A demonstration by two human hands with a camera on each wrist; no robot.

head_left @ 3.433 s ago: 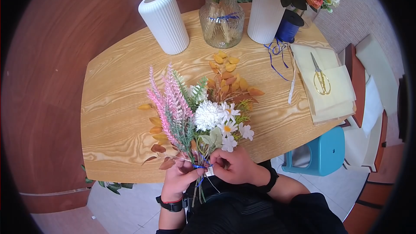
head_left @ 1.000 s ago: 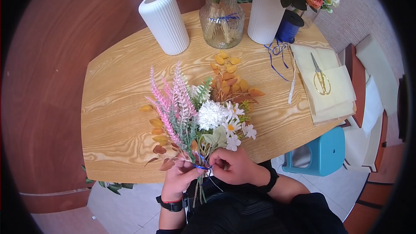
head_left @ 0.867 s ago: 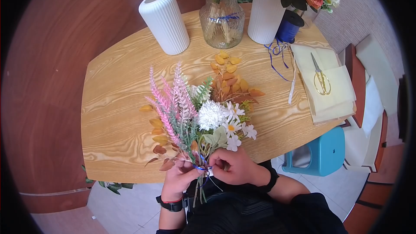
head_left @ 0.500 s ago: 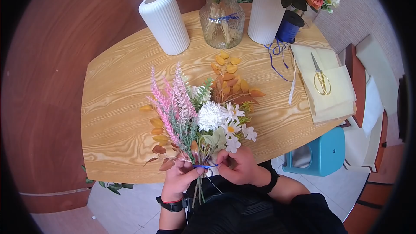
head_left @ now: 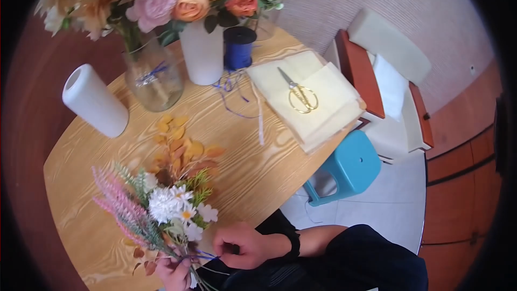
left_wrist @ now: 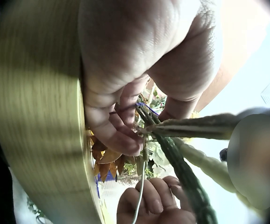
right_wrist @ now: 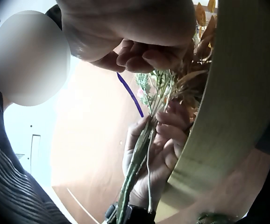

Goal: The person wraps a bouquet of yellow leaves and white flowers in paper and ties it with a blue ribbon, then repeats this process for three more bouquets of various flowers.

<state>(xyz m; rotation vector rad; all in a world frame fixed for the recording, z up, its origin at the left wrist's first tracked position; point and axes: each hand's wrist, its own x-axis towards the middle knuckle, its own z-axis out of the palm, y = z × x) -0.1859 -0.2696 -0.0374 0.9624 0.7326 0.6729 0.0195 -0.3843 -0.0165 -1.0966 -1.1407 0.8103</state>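
My left hand (head_left: pixel 173 272) grips the stems of a mixed bouquet (head_left: pixel 164 205) of pink spikes, a white pompom flower and daisies, held at the table's near edge. In the left wrist view the green stems (left_wrist: pixel 174 158) run out between its thumb and fingers. A blue ribbon (head_left: pixel 205 255) goes round the stems and stretches to my right hand (head_left: pixel 245 245), which pinches its end with curled fingers. The ribbon (right_wrist: pixel 131 95) also shows taut in the right wrist view, leading up to that hand. Part of the binding is hidden behind the left fingers.
Orange leaf sprigs (head_left: pixel 180 145) lie beyond the bouquet. Gold-handled scissors (head_left: pixel 303 99) rest on cream wrapping paper (head_left: pixel 328 102). A blue ribbon spool (head_left: pixel 238 48), a white ribbed vase (head_left: pixel 97 102) and a glass vase (head_left: pixel 156 83) stand at the back. A teal stool (head_left: pixel 353 161) is beside the table.
The head view has swung to the right, so the table and bouquet sit further left. My right hand has drawn the ribbon further out from the stems; the left keeps its grip.
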